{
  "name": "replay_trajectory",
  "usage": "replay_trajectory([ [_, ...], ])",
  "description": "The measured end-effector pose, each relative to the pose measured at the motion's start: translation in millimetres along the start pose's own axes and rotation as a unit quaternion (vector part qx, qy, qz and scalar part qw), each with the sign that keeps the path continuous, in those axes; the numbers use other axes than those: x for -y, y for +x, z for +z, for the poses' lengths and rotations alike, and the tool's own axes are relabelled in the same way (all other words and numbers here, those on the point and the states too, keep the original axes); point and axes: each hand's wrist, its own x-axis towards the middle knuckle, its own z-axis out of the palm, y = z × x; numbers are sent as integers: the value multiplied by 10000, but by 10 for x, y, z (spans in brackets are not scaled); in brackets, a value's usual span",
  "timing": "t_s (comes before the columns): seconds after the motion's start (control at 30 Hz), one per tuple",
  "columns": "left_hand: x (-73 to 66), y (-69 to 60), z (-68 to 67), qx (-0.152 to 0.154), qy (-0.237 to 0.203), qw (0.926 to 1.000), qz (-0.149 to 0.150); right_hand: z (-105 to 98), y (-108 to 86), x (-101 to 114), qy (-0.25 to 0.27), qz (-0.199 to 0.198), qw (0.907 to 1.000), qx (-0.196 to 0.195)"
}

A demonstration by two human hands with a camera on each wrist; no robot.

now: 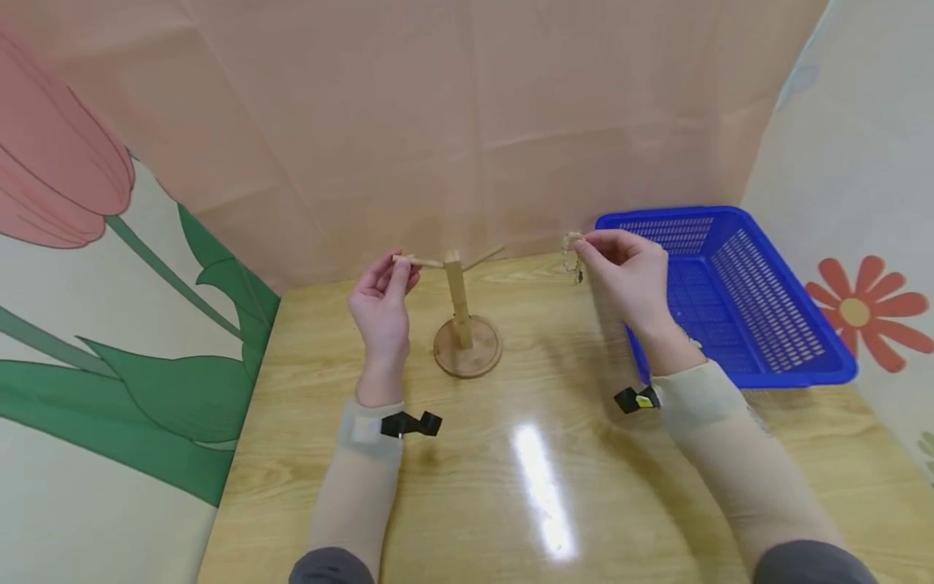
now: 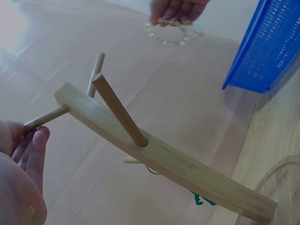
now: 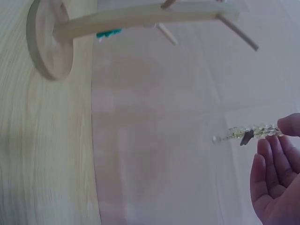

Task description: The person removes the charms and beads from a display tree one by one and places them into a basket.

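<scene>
Right grip [image 1: 629, 272], right of centre in the head view: thumb and fingers pinching a bracelet of clear and pale-yellow beads with a dark pendant [image 3: 263, 131]; held in the air, apart from the stand.
Left grip [image 1: 383, 302], left of centre: pinching the end of a round light-wood peg [image 1: 426, 263].
Stand, light wood, square post on a disc base [image 1: 458, 304]: upright, mid-frame, on a wood-grain desk [image 1: 467, 487].
Basket, blue plastic, latticed walls [image 1: 788, 379]: right of frame.
Progress, as judged: a teal-green piece [image 3: 108, 33] appears hung on the stand; the bracelet is not yet placed.
Obscured: the teal-green piece, mostly behind the post; its fastening cannot be told. A small pale item in the basket, partly behind the right wrist, is unidentifiable.
</scene>
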Motion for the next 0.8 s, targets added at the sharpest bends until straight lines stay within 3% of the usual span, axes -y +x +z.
replay_trajectory([
  [0.2, -2, -5, 21, -11, -50, 10000, -42, -347, 56, -139, -321, 422, 9986, -21],
  [0.47, -5, -12, 29, -87, -122, 9999, -32, -897, 122, -329, -1139, 783, 9899, 327],
  [0.8, -17, -33, 38, -63, -116, 9999, 15, -1440, 74, -610, -2394, 1285, 9582, 899],
])
